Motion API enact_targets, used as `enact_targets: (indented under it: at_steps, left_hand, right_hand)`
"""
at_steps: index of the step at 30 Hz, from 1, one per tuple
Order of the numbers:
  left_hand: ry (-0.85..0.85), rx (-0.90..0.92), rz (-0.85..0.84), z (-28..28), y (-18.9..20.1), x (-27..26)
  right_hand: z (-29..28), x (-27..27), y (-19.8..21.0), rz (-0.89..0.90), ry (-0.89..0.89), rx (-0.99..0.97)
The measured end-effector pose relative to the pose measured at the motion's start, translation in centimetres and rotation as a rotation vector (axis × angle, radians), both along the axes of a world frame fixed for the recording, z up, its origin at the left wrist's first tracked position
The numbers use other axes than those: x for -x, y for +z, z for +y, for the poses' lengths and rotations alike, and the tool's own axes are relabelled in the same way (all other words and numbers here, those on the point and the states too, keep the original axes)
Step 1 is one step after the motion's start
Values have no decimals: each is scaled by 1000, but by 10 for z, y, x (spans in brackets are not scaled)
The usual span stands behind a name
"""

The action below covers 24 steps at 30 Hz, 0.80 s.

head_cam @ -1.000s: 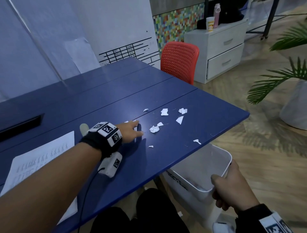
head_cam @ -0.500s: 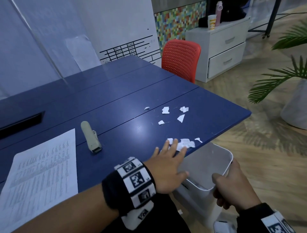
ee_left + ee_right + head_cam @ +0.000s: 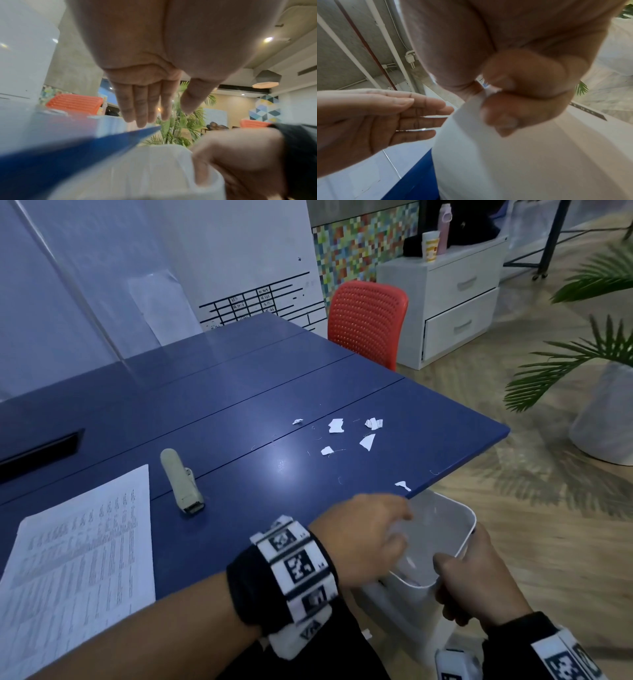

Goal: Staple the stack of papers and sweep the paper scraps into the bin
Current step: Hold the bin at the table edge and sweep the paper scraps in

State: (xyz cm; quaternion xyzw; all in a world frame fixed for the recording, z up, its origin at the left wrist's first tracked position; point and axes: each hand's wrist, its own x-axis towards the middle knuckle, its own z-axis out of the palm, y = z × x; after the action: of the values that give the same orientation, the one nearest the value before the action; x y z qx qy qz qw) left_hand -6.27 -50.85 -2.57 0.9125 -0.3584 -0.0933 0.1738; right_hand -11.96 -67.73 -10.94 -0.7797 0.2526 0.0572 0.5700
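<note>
My left hand hovers flat over the mouth of the white bin, fingers straight and holding nothing; its open palm and fingers show in both wrist views. My right hand grips the bin's near rim just below the blue table's edge. Several white paper scraps lie on the table's right part, one at the very edge. A beige stapler lies beside the printed paper stack at the near left.
A red chair stands at the table's far end, a white drawer cabinet behind it. A potted palm stands on the wooden floor to the right. A whiteboard leans against the wall behind the table.
My left hand swept from mid-table to the near edge, pushing a clump of scraps, and is now off the table over the bin. That clump is gone from the tabletop. The right hand kept holding the bin.
</note>
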Motion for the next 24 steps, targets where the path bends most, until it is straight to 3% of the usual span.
enact_targets:
  at_steps: [2, 4, 9, 14, 24]
  left_hand:
    - [76, 45, -87, 2, 9, -23]
    - [197, -35, -93, 9, 14, -53]
    - [410, -356, 84, 32, 7, -119]
    - [272, -529, 137, 19, -10, -105]
    - [-72, -506, 84, -34, -13, -10]
  right_hand:
    - [-1, 0, -1, -5, -7, -4]
    - [-1, -1, -1, -7, -4, -8]
    - [-4, 0, 1, 3, -11, -7]
    - [-11, -2, 0, 10, -16, -2]
    - [-20, -8, -1, 11, -47, 0]
